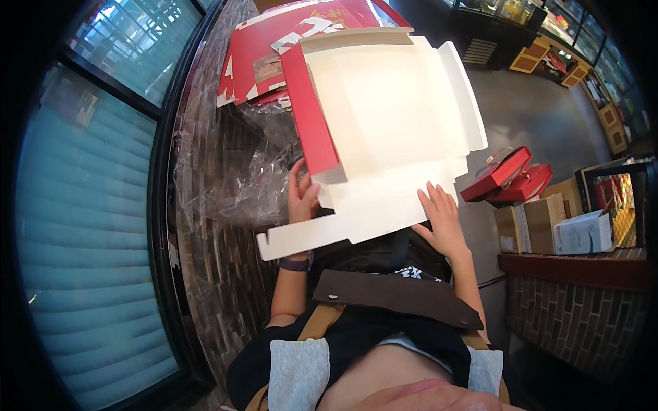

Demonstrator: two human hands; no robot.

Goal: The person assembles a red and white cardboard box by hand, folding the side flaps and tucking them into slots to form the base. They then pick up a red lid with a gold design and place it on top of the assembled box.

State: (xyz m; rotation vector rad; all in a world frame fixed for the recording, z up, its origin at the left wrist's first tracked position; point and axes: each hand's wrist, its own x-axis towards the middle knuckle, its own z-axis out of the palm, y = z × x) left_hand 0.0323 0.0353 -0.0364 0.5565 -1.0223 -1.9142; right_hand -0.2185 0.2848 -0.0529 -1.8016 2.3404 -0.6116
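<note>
A partly folded cardboard gift box [384,103], white inside and red outside, lies open in front of me. Its left side wall stands up red, while the long white near flap [301,238] sticks out toward me with a notched end. My left hand [301,197] has its fingers curled at the near left corner, by the red wall and a small white tab. On the near right part of the white panel rests my right hand [442,220], fingers spread and flat, thumb at the panel's edge. Neither palm can be seen.
Beyond the box is a pile of red cardboard sheets [257,58], with crumpled clear plastic [240,171] beside it on the brick-patterned surface. To my right are red gift boxes with handles [499,175], brown cartons [546,220] and a white carton [584,233]. Blue-shaded windows [89,226] line my left.
</note>
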